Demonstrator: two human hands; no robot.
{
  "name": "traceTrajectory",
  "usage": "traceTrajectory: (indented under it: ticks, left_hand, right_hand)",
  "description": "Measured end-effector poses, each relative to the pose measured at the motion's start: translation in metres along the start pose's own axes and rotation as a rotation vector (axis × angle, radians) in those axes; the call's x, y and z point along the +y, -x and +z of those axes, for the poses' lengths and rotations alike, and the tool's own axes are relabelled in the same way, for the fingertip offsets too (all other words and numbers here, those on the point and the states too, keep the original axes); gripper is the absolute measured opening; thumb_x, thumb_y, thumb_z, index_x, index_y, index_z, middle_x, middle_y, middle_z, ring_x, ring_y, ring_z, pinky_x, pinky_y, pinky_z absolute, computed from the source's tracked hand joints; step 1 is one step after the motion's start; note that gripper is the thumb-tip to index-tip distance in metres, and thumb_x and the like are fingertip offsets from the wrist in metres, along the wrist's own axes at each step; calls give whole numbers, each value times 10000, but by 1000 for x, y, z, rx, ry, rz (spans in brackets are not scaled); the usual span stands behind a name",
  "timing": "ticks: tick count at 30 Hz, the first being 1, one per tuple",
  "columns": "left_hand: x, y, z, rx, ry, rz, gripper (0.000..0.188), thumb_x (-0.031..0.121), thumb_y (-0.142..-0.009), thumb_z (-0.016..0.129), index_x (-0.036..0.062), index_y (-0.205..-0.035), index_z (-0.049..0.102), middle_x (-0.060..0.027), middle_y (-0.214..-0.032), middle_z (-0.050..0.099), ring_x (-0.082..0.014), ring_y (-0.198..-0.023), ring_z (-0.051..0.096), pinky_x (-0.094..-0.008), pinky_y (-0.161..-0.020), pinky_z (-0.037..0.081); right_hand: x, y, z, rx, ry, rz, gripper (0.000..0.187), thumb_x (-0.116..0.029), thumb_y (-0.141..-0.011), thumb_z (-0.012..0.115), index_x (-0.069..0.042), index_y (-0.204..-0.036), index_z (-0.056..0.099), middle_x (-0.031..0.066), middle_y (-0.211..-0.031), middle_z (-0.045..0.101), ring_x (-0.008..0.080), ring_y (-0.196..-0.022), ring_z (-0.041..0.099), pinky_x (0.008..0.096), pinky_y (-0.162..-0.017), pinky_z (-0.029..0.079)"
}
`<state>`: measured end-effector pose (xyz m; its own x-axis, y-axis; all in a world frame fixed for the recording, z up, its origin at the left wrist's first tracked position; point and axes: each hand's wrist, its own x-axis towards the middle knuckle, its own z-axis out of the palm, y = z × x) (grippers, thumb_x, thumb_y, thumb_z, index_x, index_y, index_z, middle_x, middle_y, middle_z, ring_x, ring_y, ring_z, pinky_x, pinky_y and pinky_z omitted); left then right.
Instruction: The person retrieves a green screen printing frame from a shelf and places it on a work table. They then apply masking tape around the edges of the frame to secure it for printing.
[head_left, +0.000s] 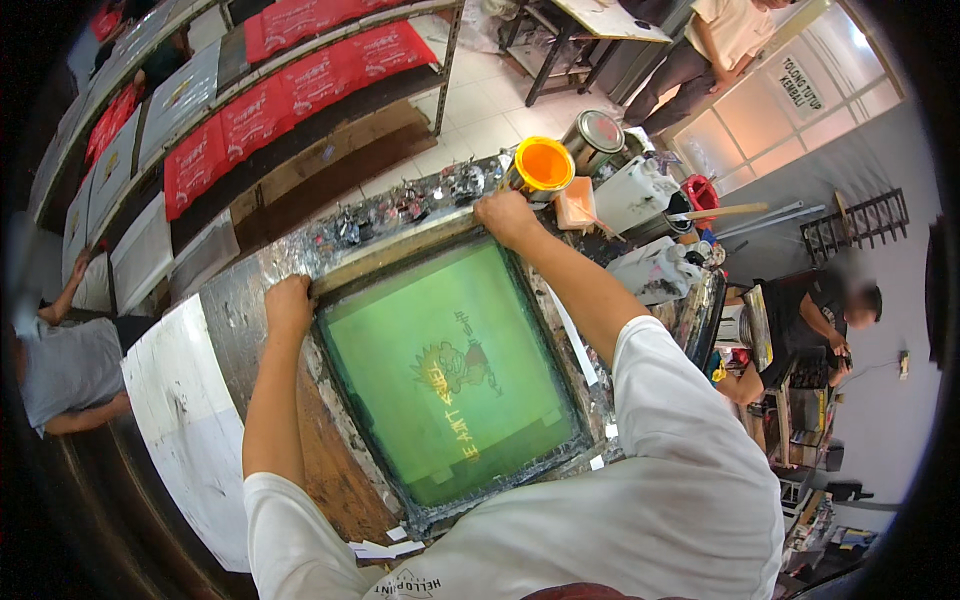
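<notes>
The left hand (pixel 289 304) is curled into a fist on the far left corner of a rectangular printing screen with translucent green mesh and a worn, dark-edged frame (pixel 450 365); the right hand (pixel 508 218) is clamped over the far right corner of the same screen, its fingers folded round the end of the pale far bar; the fingertips of both hands are hidden. The screen lies between the two grips and stretches from them back toward the wearer's white shirt (pixel 600 510); its mesh, below and between the hands, shows a small figure in yellow and red with a line of yellow lettering. Just beyond the right grip stands a round tub of bright orange-yellow ink (pixel 545 165); past that tub is a lidded grey metal can (pixel 598 133); right of the grip sit a pale orange square container (pixel 575 206) and, farther out, a white plastic jug (pixel 632 196). Left of the left hand and nearer the wearer lies a white flat sheet (pixel 190 430); well beyond both hands rises a metal drying rack (pixel 449 75) bearing red printed sheets (pixel 285 105); one person in grey (pixel 70 365) stands well left of the left grip.
</notes>
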<state>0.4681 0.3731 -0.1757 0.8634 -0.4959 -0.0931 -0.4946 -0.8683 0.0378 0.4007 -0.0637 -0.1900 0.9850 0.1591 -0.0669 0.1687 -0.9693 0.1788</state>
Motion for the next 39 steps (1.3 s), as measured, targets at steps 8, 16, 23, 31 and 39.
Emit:
traceTrajectory:
  ticks: [8,16,23,31,39]
  left_hand:
    - [12,2,-17,-22,-7,52,327,289,-784,836,41,-907,661,-173,-901,726,-367,-849,717,-471,-755,566]
    - [1,3,7,28,-92,122,356,352,-828,817,54,-970,684,-164,-879,730,-332,-815,730,-438,-707,577]
    - [23,9,-3,77,-28,70,382,404,-877,763,63,-1037,699,-179,-884,722,-331,-825,727,-448,-709,575]
    - [3,7,22,113,47,95,320,370,-883,740,85,-1010,669,-134,-830,715,-330,-801,723,-444,-689,567]
    - [3,12,26,151,-71,64,301,321,-874,752,93,-1042,650,-129,-848,706,-314,-803,724,-437,-686,561]
  right_hand:
    - [-2,-5,-6,-15,-40,-71,123,-128,-801,661,-85,-738,758,127,-807,751,321,-773,748,440,-690,598]
    - [-28,-17,-20,-176,201,-39,124,-145,-876,646,-85,-842,749,70,-924,745,294,-1042,677,472,-833,548]
    - [-156,-60,-36,91,-138,-393,546,-461,-832,788,-87,-1195,623,94,-1146,680,296,-1130,626,478,-909,506]
    - [-229,-101,-28,-7,-303,-353,342,-380,-809,784,-80,-956,711,140,-951,751,327,-903,738,458,-767,590]
    - [-236,-91,-26,155,-194,-367,393,-384,-829,778,-72,-1034,652,87,-936,727,292,-874,711,412,-729,578]
